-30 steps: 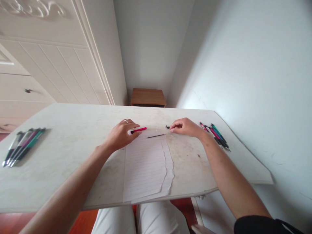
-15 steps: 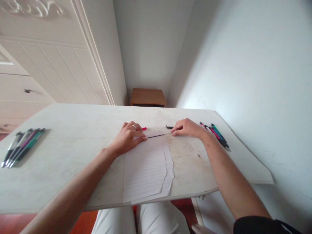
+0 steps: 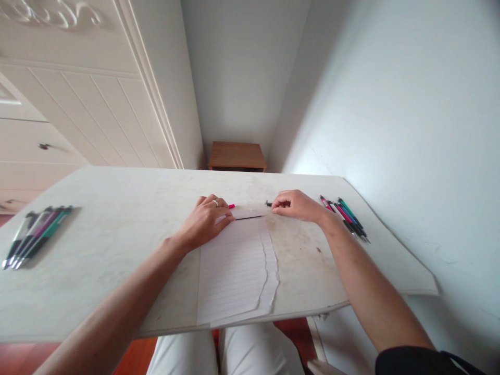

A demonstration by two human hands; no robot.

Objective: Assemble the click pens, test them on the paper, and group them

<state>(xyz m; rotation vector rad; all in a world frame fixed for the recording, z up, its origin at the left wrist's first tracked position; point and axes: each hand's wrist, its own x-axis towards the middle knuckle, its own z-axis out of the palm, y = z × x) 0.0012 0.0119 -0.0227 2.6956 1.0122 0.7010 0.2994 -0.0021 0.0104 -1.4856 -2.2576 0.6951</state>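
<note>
My left hand [image 3: 205, 219] rests at the top left corner of the lined paper sheets [image 3: 234, 268], fingers curled over a pink pen barrel [image 3: 231, 206] whose tip sticks out past my knuckles. A thin black refill [image 3: 250, 217] lies across the paper's top edge, its left end at my left fingertips. My right hand [image 3: 299, 205] sits just right of the refill with fingers curled and pinched near a small black pen part [image 3: 269, 203]; whether it grips it I cannot make out.
A row of pens [image 3: 37, 234] lies at the table's left end. Another bunch of pink, green and black pens [image 3: 346, 214] lies by my right wrist. The white table [image 3: 117, 208] meets a wall on the right; a wooden stand [image 3: 237, 155] is behind.
My left hand slid right and closed over the pink barrel, hiding most of it. My right hand dipped to the refill's right end, then drew back up to the small black part.
</note>
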